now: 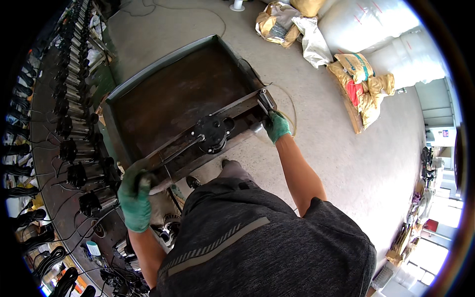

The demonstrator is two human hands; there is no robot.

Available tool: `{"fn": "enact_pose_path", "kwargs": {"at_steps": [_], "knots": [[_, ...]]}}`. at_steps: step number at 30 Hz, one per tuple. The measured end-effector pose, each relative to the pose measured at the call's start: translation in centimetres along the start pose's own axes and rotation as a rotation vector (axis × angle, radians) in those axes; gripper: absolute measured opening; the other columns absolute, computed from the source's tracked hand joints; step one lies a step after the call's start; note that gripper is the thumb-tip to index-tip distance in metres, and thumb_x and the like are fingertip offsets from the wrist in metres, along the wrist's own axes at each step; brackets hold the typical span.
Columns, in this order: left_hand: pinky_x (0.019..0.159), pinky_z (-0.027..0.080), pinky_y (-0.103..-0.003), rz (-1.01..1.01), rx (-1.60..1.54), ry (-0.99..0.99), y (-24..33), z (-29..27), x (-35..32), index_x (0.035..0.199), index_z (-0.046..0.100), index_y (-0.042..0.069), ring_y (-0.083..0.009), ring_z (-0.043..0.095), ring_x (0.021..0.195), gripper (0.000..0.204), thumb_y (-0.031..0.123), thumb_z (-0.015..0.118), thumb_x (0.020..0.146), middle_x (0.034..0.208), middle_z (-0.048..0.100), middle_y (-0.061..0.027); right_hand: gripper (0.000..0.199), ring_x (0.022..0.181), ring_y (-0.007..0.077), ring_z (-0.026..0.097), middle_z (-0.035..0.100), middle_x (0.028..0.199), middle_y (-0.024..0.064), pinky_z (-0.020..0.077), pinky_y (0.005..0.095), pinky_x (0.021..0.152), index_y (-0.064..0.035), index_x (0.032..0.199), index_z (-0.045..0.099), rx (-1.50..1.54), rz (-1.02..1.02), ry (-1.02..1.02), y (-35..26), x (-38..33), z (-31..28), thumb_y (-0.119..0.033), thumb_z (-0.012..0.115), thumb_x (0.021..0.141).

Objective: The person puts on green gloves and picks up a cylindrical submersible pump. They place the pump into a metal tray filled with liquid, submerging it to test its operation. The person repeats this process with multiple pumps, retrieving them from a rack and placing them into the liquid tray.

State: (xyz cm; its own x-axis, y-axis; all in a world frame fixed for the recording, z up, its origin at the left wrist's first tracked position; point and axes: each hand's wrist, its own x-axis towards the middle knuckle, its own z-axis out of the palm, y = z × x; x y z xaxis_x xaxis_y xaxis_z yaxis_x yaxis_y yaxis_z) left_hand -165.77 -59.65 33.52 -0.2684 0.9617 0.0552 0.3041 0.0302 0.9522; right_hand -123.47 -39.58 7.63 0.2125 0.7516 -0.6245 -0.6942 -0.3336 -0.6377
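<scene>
A black round flanged part (212,134) with bolts sits on the near ledge of a metal tank (113,123). A thin dark cord or rod (179,154) runs from it down to the left. My left hand (134,200), in a green glove, is at the ledge's left end with its fingers curled; blur hides what is in them. At the right end, my right hand (276,125), also gloved in green, is closed around the lower part of a short metal bar-like piece (266,101). The exact kind of this piece does not show.
Dark brown liquid or a stained bottom shows inside the tank. On my left, a long bench (62,198) carries rows of cylindrical metal units (75,110) with black ends and coiled cables. Filled sacks (360,86) lie on a pallet at the right. A thin hose (296,111) crosses the floor.
</scene>
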Motion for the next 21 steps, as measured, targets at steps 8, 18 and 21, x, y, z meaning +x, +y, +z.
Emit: {"fn": "enact_pose_path", "kwargs": {"at_steps": [8, 18, 21], "knots": [[0.069, 0.046, -0.024, -0.046, -0.029, -0.037, -1.1, 1.0, 0.4, 0.128, 0.065, 0.003, -0.0083, 0.055, 0.077, 0.031, 0.018, 0.062, 0.101, 0.087, 0.063, -0.0004, 0.018, 0.079, 0.0234, 0.069, 0.069, 0.100, 0.0069, 0.0626, 0.0388, 0.067, -0.0097, 0.115, 0.066, -0.309, -0.151, 0.159, 0.4, 5.0, -1.0, -0.008, 0.060, 0.098], [0.073, 0.051, -0.027, 0.003, -0.041, -0.049, -0.6, 2.0, -0.8, 0.128, 0.066, 0.001, -0.0118, 0.062, 0.080, 0.029, 0.013, 0.061, 0.102, 0.088, 0.066, -0.0041, 0.028, 0.098, 0.0373, 0.067, 0.068, 0.112, 0.0196, 0.0540, 0.0440, 0.089, -0.0079, 0.116, 0.067, -1.340, -0.707, 0.264, -0.5, 0.9, -1.7, -0.012, 0.064, 0.088], [0.075, 0.050, -0.027, 0.002, -0.060, -0.040, -0.4, 2.2, -1.2, 0.128, 0.065, 0.001, -0.0118, 0.062, 0.080, 0.029, 0.011, 0.061, 0.101, 0.088, 0.066, -0.0042, 0.030, 0.103, 0.0402, 0.064, 0.060, 0.120, 0.0201, 0.0529, 0.0465, 0.090, -0.0089, 0.116, 0.066, -1.454, -0.907, 0.230, -1.0, -2.7, -0.4, -0.010, 0.066, 0.086]]}}
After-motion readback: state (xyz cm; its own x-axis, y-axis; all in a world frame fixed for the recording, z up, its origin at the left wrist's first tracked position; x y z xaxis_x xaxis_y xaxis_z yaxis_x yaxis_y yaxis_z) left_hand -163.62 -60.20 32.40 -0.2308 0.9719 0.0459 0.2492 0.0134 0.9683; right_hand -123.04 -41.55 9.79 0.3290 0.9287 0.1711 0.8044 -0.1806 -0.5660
